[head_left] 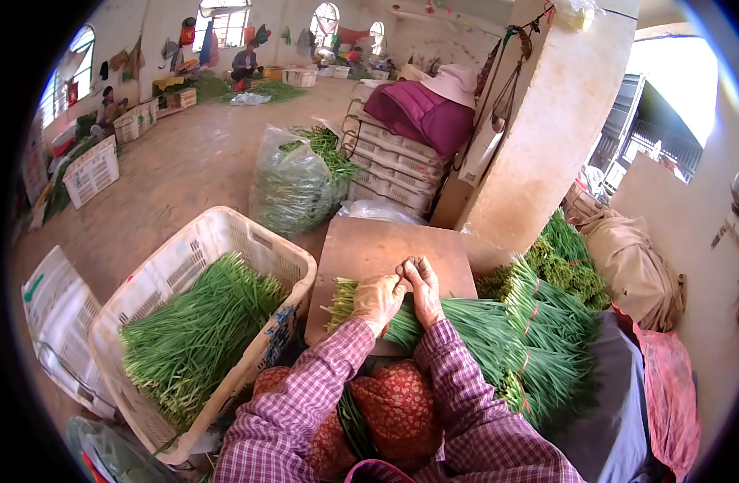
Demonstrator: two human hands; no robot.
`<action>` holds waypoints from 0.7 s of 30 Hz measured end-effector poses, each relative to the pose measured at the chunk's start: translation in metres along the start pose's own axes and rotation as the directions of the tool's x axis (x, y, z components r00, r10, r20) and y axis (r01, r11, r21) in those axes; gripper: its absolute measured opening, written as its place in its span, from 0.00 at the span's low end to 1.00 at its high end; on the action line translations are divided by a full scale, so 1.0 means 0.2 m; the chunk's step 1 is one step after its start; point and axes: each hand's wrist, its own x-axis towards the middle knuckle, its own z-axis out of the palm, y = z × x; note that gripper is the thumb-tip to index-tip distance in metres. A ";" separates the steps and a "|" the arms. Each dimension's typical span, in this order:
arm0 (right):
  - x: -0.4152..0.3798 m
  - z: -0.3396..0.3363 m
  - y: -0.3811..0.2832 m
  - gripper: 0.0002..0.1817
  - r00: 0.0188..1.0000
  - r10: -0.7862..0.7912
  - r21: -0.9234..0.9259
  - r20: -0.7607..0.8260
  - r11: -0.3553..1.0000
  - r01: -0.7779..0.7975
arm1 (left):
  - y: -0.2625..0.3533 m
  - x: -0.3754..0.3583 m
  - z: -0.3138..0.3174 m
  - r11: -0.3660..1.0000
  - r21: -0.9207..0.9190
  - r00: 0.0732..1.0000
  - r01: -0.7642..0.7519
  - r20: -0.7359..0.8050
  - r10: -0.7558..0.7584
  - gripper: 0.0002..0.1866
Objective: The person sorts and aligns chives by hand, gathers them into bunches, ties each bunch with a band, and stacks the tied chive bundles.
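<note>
A bunch of long green stalks, like chives [403, 328], lies across a brown board [361, 245] in front of me, pale ends to the left. My left hand [377, 300] is over the bunch with its fingers closed. Beside it, my right hand [422, 291] is also closed, its fingertips pinched and meeting those of the left. Whatever is between the fingertips is too small to make out. A bit of red shows on the bunch just below my left hand. Right of the board, banded bunches of chives [550, 338] are piled, with red bands around them.
A white plastic crate [216, 221] holding loose chives stands at left, near a second crate [59, 322]. Beyond the board are a clear bag of greens [293, 185] and stacked crates [393, 165]. A pillar [546, 121] rises at right. Other people sit far back.
</note>
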 end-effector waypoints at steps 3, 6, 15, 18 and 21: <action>0.03 -0.01 -0.01 0.06 0.987 0.159 0.153 -0.011 0.976 -0.156 | 0.04 0.03 0.12 0.995 0.071 0.993 0.070 -0.104 -0.063 0.13; 0.12 -0.07 0.10 0.04 0.985 0.130 0.351 -0.110 0.933 -0.084 | 0.03 0.03 0.14 0.984 0.179 0.988 0.001 -0.154 0.027 0.11; 0.20 -0.15 0.05 0.15 0.974 0.177 -0.107 -0.139 0.976 -0.192 | -0.06 -0.06 0.20 0.926 0.365 0.960 -0.100 -0.209 0.186 0.14; 0.11 -0.19 -0.08 0.22 0.954 0.253 -0.392 -0.160 0.871 -0.297 | -0.08 -0.04 0.22 0.937 0.330 0.928 -0.113 -0.303 0.219 0.11; 0.02 -0.17 -0.08 0.19 0.997 0.012 -0.797 0.081 0.602 0.058 | -0.08 -0.05 0.22 0.938 0.333 0.937 -0.096 -0.287 0.198 0.11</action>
